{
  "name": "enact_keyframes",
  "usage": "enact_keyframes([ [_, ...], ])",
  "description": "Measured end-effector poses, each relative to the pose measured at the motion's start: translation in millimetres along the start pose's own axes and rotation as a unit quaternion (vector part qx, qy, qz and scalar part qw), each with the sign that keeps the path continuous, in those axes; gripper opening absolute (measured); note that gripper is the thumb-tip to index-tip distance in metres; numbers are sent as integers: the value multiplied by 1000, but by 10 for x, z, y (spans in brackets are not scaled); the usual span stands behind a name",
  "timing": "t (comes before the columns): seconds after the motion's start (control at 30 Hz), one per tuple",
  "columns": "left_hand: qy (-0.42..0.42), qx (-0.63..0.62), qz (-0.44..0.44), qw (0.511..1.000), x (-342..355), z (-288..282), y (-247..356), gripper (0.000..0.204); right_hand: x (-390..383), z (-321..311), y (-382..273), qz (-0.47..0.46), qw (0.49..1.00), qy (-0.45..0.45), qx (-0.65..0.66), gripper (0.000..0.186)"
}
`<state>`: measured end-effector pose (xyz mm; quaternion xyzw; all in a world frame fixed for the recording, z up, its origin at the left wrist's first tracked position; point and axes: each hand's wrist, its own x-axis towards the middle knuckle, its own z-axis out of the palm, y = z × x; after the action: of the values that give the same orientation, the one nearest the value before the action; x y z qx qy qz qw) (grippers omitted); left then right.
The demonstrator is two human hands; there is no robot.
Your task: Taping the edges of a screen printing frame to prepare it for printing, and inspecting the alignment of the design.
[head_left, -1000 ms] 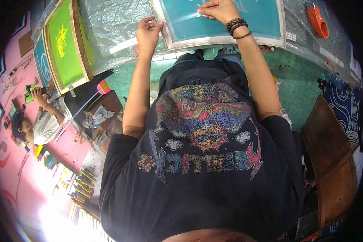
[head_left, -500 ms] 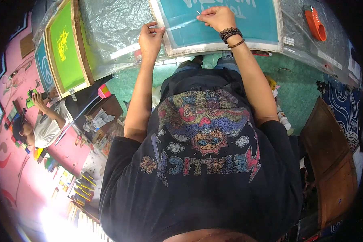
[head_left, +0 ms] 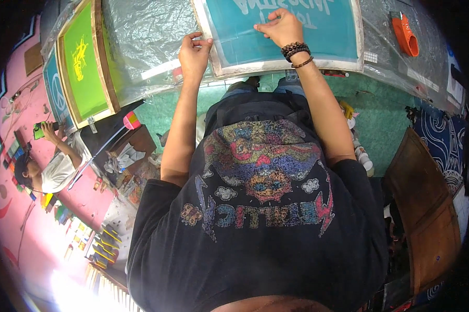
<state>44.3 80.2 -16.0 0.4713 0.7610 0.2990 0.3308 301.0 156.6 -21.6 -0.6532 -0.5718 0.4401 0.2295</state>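
Note:
In front of me lies a screen-printing frame (head_left: 292, 66) with a pale wooden border and teal mesh (head_left: 328, 47). Pale lettering runs across its far part. At the frame's left border, my left hand (head_left: 194, 56) is closed, thumb against curled fingers. Over the mesh, my right hand (head_left: 283, 30) has its thumb and forefinger drawn close in a pinch, and bead bracelets (head_left: 296, 50) circle that wrist. Faint pale streaks cross the mesh between the hands. Whatever either hand pinches is too thin or too clear to make out.
Clear plastic sheeting (head_left: 141, 36) covers the table. A yellow-green screen (head_left: 83, 62) in a wooden frame stands at left, an orange shoe (head_left: 404, 34) at far right. Brown boards (head_left: 427, 203) lean at lower right. Another person (head_left: 57, 169) handles a green object at left.
The pale strip between my hands looks fainter, and the small white bit at my right fingertips no longer shows. My right fingers have shifted slightly, uncovering more lettering. My left hand barely moved.

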Motion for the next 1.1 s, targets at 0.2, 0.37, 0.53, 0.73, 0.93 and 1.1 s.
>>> enact_keyframes([
  [0.2, 10, -18, 8, 1000, 8, 4, -114, 41, 3, 10, -15, -6, 1000, -12, -9, 54],
  [0.37, 13, 3, 15, 1000, 1, 0, -34, 40, 18, 5, -9, -6, 1000, -12, -6, 53],
  [0.53, 18, 14, 14, 1000, -36, 0, 50, 39, 7, -11, -24, 4, 1000, -18, -5, 52],
  [0.73, 31, 16, 29, 999, -32, 15, 18, 39, 11, -10, -24, 2, 1000, -18, -13, 51],
  [0.93, 30, 24, 31, 999, -33, 24, 23, 38, 12, 25, 22, -20, 1000, -1, -13, 51],
  [1.1, 31, 31, 27, 999, -47, 26, 67, 38, 0, 41, 16, -23, 999, 11, -36, 50],
])
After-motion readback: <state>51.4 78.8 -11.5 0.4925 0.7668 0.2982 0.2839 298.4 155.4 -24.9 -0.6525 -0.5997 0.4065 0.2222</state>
